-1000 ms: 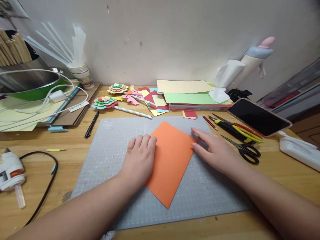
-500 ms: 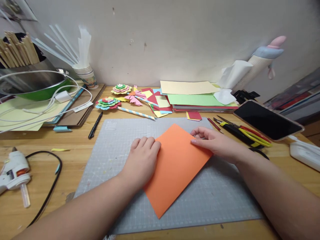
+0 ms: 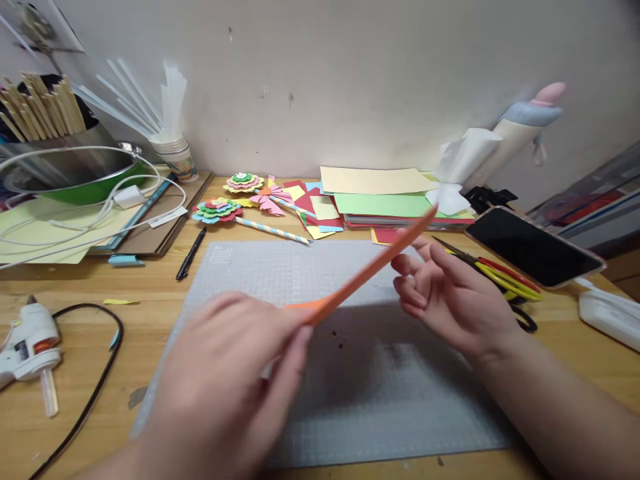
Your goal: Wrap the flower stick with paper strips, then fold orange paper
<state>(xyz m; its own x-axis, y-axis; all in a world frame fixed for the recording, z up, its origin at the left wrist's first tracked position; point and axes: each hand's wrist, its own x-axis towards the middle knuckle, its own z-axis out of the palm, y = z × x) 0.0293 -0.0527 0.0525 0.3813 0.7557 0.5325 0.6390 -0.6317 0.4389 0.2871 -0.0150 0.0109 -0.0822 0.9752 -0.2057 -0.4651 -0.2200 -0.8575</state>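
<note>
An orange paper sheet is lifted off the grey cutting mat and seen nearly edge-on, slanting up to the right. My left hand, blurred by motion, pinches its lower left end. My right hand is just right of the sheet with fingers loosely curled and apart; its fingertips are close to the sheet's underside, and I cannot tell if they touch it.
Scissors and cutters and a phone lie right of the mat. Stacked coloured papers and paper flowers sit behind it. A black pen, a glue gun with black cable and a green bowl are at the left.
The orange sheet lay flat on the mat under both hands; now it is raised and tilted on edge. My left hand has lifted towards the camera with it.
</note>
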